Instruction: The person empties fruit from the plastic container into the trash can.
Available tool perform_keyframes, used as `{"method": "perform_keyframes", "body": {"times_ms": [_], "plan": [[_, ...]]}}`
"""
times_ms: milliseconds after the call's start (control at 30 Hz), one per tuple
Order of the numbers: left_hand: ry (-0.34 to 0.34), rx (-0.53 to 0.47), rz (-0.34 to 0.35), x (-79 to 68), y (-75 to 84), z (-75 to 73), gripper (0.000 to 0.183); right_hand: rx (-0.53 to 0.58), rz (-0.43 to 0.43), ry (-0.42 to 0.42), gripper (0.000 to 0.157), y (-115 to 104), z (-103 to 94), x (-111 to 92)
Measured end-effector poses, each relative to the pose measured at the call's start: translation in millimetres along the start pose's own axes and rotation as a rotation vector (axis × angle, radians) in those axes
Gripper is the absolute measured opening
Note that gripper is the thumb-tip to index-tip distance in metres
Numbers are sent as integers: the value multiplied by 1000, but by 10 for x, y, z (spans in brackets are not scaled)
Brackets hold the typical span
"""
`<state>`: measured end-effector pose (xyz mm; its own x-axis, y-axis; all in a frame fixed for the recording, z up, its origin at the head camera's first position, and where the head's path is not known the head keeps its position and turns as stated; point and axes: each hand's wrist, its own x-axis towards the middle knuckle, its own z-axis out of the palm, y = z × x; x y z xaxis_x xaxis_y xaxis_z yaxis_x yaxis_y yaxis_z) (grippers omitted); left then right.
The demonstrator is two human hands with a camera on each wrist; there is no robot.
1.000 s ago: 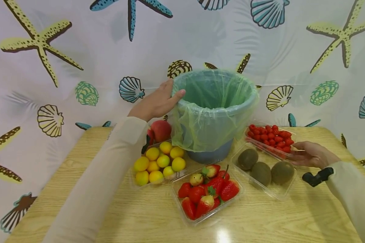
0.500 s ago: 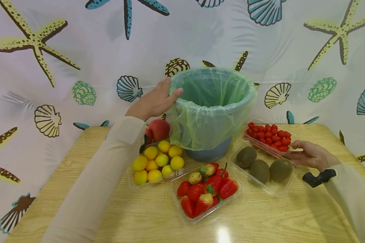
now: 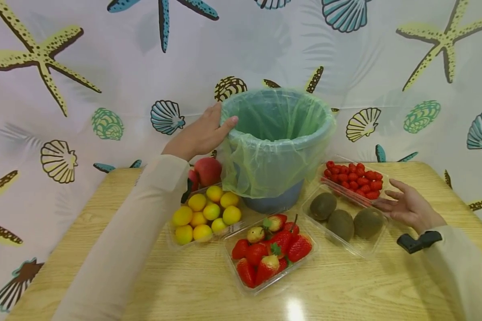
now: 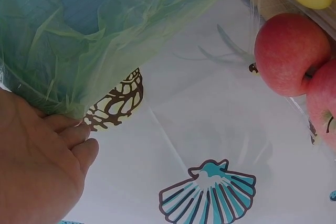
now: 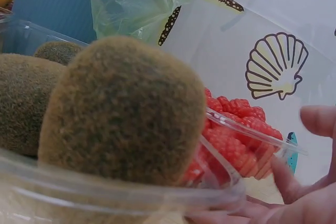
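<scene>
A blue trash bin (image 3: 293, 191) stands at the table's back middle, lined with a thin green plastic bag (image 3: 261, 169) folded over its rim. My left hand (image 3: 198, 136) grips the rim on its left side, thumb on top, fingers along the outside. On the right, my right hand (image 3: 411, 207) is beside a clear box of raspberries (image 3: 355, 180), thumb raised and spread apart. Its lower fingers reach close to the near right edge of that box, behind the kiwi box, as the right wrist view shows. Several kiwis (image 5: 123, 114) sit in the clear box (image 3: 363, 254) in front.
A clear box (image 3: 253, 290) of strawberries (image 3: 275, 249) is at the front middle. To its left lies a box of small yellow fruits (image 3: 206, 214), with red apples (image 4: 291, 53) behind. A cloth printed with shells and starfish (image 3: 124, 80) hangs behind the wooden table (image 3: 176, 285).
My right hand has loosened from the raspberry box's edge, its thumb lifting and fingers spreading. My left hand stays on the rim. The head view has shifted slightly right.
</scene>
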<state>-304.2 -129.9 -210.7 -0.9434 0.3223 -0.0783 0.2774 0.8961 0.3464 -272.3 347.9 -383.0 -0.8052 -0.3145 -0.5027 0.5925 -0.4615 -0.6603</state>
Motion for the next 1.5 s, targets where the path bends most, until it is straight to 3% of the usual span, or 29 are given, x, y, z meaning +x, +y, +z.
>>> {"method": "perform_keyframes", "body": {"times_ms": [33, 133, 400, 600, 733, 900, 1133, 1333, 1500], "plan": [[1, -1, 0, -3, -3, 0, 81, 39, 9, -18, 91, 8, 4, -6], [4, -3, -1, -4, -14, -2, 82, 144, 28, -71, 94, 37, -12, -16], [8, -15, -2, -1, -27, 9, 81, 85, -4, -165, 94, 105, -85, -10], [13, -14, 5, 9, -3, 5, 81, 237, -18, -216, 92, 104, -63, 21], [15, -15, 2, 4, 6, 2, 81, 308, -17, -189, 93, 70, -12, 36], [15, -13, -2, -9, 5, 3, 80, 230, -6, -93, 93, 5, 84, 85], [17, -9, 4, 1, -11, 17, 79, 199, 19, -8, 54, -61, 197, 114], [22, -1, 5, 4, -15, 17, 80, 147, -24, 49, 35, -61, 292, 106], [29, -13, 6, 2, -27, 28, 80, 117, -42, 44, 44, -3, 257, 138]]}}
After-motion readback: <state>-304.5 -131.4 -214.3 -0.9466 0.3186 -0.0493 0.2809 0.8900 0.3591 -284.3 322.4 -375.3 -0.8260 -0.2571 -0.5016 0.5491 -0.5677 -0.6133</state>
